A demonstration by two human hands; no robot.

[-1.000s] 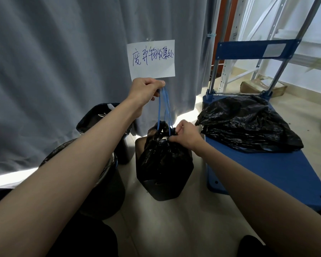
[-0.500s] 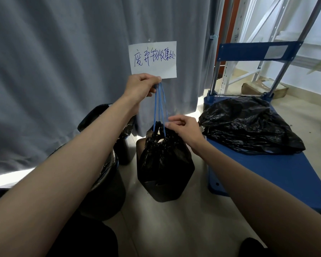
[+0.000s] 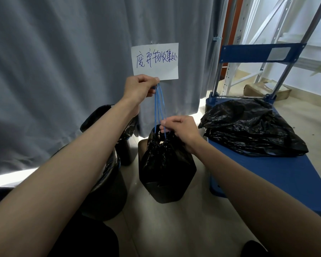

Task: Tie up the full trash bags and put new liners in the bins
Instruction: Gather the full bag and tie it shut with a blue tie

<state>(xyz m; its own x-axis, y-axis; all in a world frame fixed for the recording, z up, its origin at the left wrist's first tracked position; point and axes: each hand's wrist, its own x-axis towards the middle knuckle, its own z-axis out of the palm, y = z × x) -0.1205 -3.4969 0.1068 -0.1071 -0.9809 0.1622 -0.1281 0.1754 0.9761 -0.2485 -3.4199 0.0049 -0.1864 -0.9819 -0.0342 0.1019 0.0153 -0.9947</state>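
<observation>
The left hand [image 3: 140, 88] has drawn the blue drawstrings [image 3: 158, 108] higher, lifting the black trash bag [image 3: 165, 164] hanging beneath it, while the right hand [image 3: 182, 130] now pinches them at the neck, cinching it for tying.

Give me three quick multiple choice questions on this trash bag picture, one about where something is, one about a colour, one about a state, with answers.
1. Where does the loose heap of black bags lie?
A. on the blue cart
B. inside a bin
C. on a shelf

2. What colour are the drawstrings?
A. red
B. blue
C. white

3. How is the mouth of the held trash bag?
A. spread wide open
B. cinched together
C. folded over a bin rim

Answers: 1 A, the heap rests on the cart's deck. 2 B, thin blue strings run from the left hand down to the bag. 3 B, the plastic is gathered under the right hand, which pinches the strings there.
</observation>
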